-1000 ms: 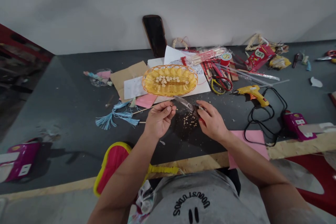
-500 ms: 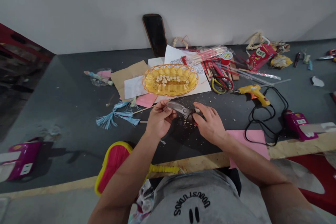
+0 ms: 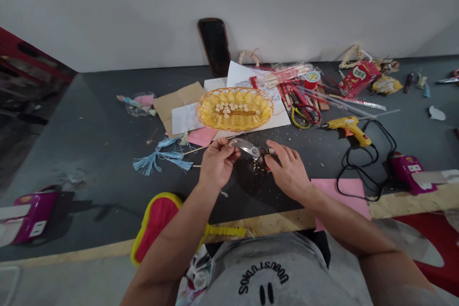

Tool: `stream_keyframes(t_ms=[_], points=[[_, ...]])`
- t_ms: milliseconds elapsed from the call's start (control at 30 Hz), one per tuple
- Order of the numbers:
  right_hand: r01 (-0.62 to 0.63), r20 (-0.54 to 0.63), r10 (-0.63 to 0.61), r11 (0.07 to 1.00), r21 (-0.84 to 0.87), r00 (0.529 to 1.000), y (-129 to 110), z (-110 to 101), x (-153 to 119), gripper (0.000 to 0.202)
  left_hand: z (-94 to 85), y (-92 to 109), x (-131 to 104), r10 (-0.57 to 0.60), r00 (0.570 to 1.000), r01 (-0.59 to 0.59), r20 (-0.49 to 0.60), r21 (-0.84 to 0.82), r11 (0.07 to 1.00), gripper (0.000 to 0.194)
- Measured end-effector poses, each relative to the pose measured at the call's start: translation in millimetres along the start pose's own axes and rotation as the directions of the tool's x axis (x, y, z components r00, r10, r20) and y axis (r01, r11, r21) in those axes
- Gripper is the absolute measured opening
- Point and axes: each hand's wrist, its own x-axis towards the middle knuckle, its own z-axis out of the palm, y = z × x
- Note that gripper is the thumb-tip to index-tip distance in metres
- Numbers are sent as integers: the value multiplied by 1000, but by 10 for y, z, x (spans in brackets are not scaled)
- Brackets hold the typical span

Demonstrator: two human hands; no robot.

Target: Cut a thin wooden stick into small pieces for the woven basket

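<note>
My right hand (image 3: pixel 289 170) grips the red handles of a pair of metal shears (image 3: pixel 248 147), whose blades point left toward my left hand (image 3: pixel 217 162). The fingers of my left hand pinch something small at the blade tips; it is too small to make out. Under the shears lies a small heap of pale cut bits (image 3: pixel 256 167) on the dark table (image 3: pixel 100 143). Just beyond stands a yellow woven basket (image 3: pixel 212 113) with several pale pieces in it.
A yellow glue gun (image 3: pixel 347 127) with a black cord lies right of the basket, near red sticks and scissors (image 3: pixel 303 112). Blue tassels (image 3: pixel 161 158) lie to the left. Pink paper (image 3: pixel 340 191) sits at the table's front edge. A dark phone (image 3: pixel 216 46) leans on the wall.
My hands have drawn together: the left hand moved to the shears' blade tips, and the shears swung level toward it. The view shifted slightly.
</note>
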Motion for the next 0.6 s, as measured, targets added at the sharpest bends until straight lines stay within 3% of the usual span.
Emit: stream_keyframes(t_ms=[333,500,600], points=[[5,40,-5,1000,-11,999,20,-35,0,20,-20,-9,5,2,1000,-3,27,63,998,35],[-15,57,11,998,64,998,97,-35,25,20,-47,-38,29,170,984,-177,57,163,971,40],[-98,-36,111,962,254,993,200,0,52,18,-81,-61,37,284,951,-310,125,421,853,29]])
